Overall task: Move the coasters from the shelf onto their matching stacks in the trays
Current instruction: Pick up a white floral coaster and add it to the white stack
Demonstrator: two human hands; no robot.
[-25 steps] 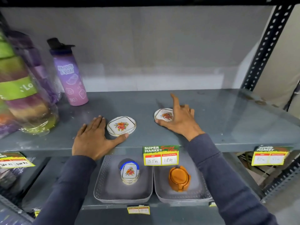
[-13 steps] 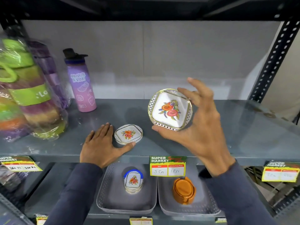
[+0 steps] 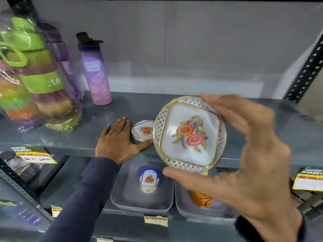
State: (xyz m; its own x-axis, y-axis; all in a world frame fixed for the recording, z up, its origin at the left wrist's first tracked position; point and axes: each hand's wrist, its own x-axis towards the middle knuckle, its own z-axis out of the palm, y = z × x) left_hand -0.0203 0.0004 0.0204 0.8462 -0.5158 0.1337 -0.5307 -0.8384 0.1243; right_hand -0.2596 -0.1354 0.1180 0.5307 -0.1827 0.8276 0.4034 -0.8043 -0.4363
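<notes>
My right hand (image 3: pixel 248 154) holds a white floral coaster (image 3: pixel 189 135) with a gold rim close to the camera, pinched between thumb and fingers, in front of the shelf edge. A second floral coaster (image 3: pixel 143 130) lies flat on the grey shelf (image 3: pixel 174 109). My left hand (image 3: pixel 117 141) rests flat on the shelf beside it, thumb touching its front edge. On the lower level, the left tray (image 3: pixel 122 194) holds a stack of floral coasters (image 3: pixel 149 180). The right tray (image 3: pixel 183 208) holds an orange stack (image 3: pixel 201 199), partly hidden by my right hand.
A purple water bottle (image 3: pixel 95 70) stands at the shelf's back left. Wrapped multicoloured bottles (image 3: pixel 42 88) fill the far left. Yellow price tags (image 3: pixel 308 179) hang on the shelf edges. A perforated black upright (image 3: pixel 305 70) stands at the right.
My right hand lifted the coaster off the shelf and brought it toward the camera and slightly lower. The left hand stayed by the other coaster.
</notes>
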